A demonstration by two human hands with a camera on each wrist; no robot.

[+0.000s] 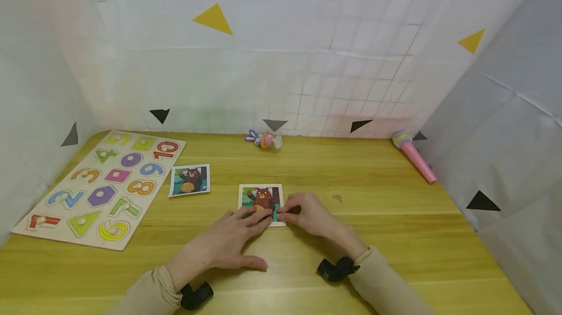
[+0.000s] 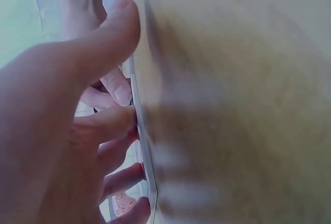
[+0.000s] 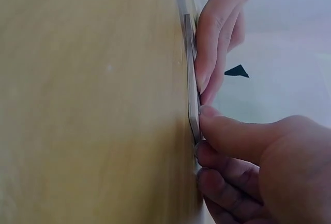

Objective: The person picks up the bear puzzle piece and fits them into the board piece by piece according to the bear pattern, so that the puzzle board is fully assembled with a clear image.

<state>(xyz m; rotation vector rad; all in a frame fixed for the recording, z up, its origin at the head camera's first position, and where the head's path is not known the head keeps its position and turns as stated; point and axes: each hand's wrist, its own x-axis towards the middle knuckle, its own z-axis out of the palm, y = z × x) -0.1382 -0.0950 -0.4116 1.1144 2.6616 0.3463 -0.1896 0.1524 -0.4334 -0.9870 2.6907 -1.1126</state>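
A square bear puzzle (image 1: 262,195) with a pale frame lies flat on the table in the head view, a brown bear on its face. My left hand (image 1: 234,239) rests its spread fingertips on the lower part of the puzzle, thumb out to the side over the table. At the puzzle's lower right, my right hand (image 1: 309,213) pinches the edge between thumb and curled fingers. In the right wrist view the thumb (image 3: 232,136) sits against the board's rim. Whether a loose piece lies under the fingertips is hidden. A matching bear picture card (image 1: 190,180) lies to the left.
A wooden number-and-shape peg board (image 1: 94,193) covers the table's left side. Near the back wall lies a small rabbit-eared figure (image 1: 263,139). A pink toy microphone (image 1: 414,156) lies at the back right. White sheeting (image 1: 263,76) encloses the table (image 1: 373,178).
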